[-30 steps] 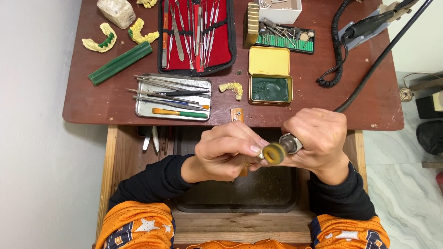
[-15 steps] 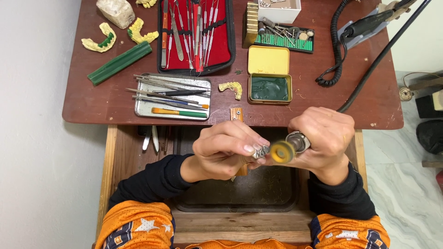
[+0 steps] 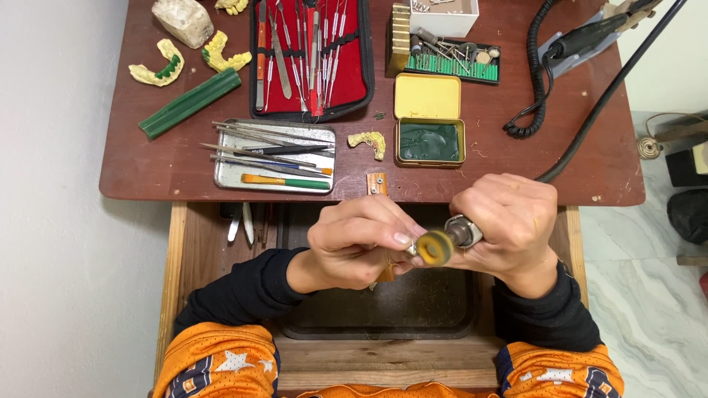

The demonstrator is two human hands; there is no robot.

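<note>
My right hand (image 3: 509, 221) grips a rotary handpiece (image 3: 463, 231) with a round yellow polishing wheel (image 3: 434, 248) on its tip. A black cable (image 3: 612, 81) runs from it up to the right. My left hand (image 3: 358, 242) is closed around a small piece held against the wheel; the piece itself is almost hidden by my fingers. Both hands hover over a dark tray (image 3: 398, 309) in an open wooden drawer.
On the brown table (image 3: 147, 169) lie a metal tray of hand tools (image 3: 273, 156), a red instrument case (image 3: 310, 55), an open yellow tin of green wax (image 3: 429, 140), a bur stand (image 3: 450, 59), yellow dental casts (image 3: 156, 68), a green stick (image 3: 190, 103) and a second handpiece (image 3: 582, 35).
The wheel and my right hand have shifted slightly right and turned, so the wheel's flat face shows more. My left hand stayed closed against it.
</note>
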